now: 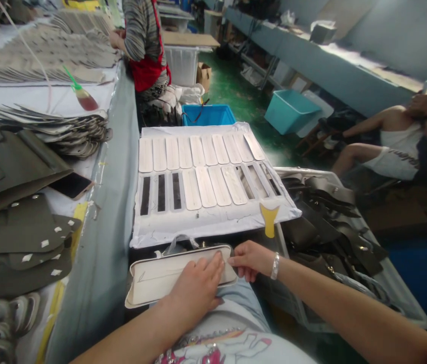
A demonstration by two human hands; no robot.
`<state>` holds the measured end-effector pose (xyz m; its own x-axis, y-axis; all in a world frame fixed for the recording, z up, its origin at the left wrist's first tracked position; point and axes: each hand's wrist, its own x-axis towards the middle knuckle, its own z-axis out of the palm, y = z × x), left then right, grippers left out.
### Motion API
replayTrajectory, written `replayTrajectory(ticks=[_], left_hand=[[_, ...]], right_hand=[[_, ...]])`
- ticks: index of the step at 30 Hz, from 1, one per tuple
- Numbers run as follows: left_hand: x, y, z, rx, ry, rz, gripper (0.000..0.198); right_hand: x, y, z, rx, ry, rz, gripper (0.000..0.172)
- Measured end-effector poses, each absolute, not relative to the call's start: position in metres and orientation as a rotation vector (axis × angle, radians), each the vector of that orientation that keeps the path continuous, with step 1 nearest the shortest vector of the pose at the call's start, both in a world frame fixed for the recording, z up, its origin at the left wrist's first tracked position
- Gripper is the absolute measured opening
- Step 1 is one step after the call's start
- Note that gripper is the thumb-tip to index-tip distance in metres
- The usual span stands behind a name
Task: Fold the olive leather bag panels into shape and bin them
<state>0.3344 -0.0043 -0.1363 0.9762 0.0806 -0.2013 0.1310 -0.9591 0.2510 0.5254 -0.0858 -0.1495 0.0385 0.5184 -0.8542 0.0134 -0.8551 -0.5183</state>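
A cream-coloured flat board [152,280] lies across my lap. My left hand [196,288] rests flat on its right half, fingers stretched out. At the board's right end, my right hand [249,259] has its fingers closed in a pinch on the edge; a silver bracelet is on that wrist. Just beyond my hands a white board [160,230] carries two rows of pale strips [198,151] and some dark strips [160,192]. A yellow scraper [269,218] lies on its near right edge.
The long table to the left [103,242] holds dark grey leather panels [12,227] and stacks of cut pieces [65,132]. A tray of dark strips [330,222] sits to my right. A person in a red apron [145,45] stands ahead; another person [398,146] sits at right. Blue bins [289,108] stand on the green floor.
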Motion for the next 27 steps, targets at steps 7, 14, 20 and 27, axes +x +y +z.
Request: replayTrajectory(ticks=[7,14,20,27], left_hand=[[0.327,-0.015,-0.122,2.728,0.254,-0.289,0.091],[0.259,-0.007,-0.112,2.343,0.595,0.298,0.059],[0.19,0.044,-0.145,1.286,1.23,0.63,0.035],[0.196,0.066,-0.158,1.359,1.112,0.382,0.043]], right_hand=[[0.521,-0.093,-0.138,-2.039,-0.66,1.864,0.045],[0.514,-0.097,-0.146,-2.139,-0.792,1.679,0.041],[0.517,-0.091,-0.138,-2.113,-0.777,1.785,0.039],[0.522,-0.087,-0.143,-2.115,-0.874,1.78,0.048]])
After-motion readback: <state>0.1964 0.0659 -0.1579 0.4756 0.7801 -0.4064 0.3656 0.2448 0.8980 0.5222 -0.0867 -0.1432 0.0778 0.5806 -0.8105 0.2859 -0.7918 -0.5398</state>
